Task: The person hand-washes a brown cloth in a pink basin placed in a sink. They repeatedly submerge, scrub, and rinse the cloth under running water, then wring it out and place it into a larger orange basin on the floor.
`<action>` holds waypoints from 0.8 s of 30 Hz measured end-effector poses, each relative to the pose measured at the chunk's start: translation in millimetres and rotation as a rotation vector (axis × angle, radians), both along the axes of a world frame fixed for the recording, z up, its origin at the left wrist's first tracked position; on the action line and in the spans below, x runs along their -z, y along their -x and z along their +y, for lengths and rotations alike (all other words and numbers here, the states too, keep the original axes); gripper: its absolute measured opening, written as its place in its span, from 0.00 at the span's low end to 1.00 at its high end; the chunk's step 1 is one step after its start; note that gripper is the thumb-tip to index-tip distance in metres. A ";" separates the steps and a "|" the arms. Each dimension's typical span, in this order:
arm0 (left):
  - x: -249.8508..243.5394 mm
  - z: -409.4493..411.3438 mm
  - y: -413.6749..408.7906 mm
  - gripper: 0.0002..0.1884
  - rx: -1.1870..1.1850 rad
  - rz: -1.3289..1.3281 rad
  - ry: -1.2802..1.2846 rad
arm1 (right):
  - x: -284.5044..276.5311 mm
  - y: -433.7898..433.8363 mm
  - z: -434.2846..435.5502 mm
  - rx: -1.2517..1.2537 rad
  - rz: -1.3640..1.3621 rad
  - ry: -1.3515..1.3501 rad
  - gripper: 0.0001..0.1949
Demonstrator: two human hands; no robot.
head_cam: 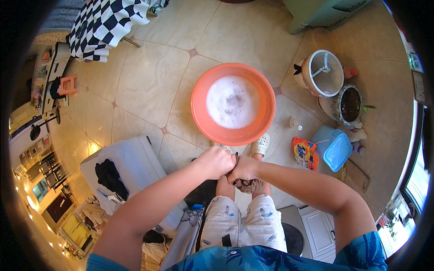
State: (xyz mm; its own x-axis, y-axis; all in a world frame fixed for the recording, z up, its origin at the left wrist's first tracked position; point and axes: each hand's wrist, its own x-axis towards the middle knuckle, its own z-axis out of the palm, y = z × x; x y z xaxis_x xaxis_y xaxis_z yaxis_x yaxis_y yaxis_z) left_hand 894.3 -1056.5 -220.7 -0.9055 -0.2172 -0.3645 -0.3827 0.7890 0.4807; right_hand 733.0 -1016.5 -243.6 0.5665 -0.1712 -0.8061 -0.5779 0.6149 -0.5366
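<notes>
My left hand (217, 162) and my right hand (244, 168) are closed close together above my knees. Both grip one brown cloth (250, 186), which is bunched up, and part of it hangs out below my right hand. Most of the cloth is hidden by the fingers. Just beyond my hands, an orange plastic basin (234, 137) stands on the tiled floor. White suds (232, 101) cover the water in it, with a greyish patch in the middle. Both hands are outside the basin, on my side of its rim.
To the right are an orange Tide detergent bag (305, 153), a light-blue plastic container (334, 147), a plant pot (351, 105) and a white bucket (327, 73). At left, a grey sofa (139, 162) holds a black garment (111, 178). A checkered cloth (108, 27) hangs at the upper left.
</notes>
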 end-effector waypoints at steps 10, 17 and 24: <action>32.2 -44.8 13.9 0.08 -0.127 -0.379 -0.197 | 3.2 -18.7 -27.8 -0.080 0.473 0.410 0.19; 6.2 -84.3 17.2 0.08 -0.111 -0.441 -0.153 | 3.3 -14.7 -40.0 0.057 0.497 0.581 0.23; 9.8 -93.0 1.2 0.15 -0.222 -0.483 -0.543 | -18.8 -2.2 -39.3 0.023 0.293 0.656 0.35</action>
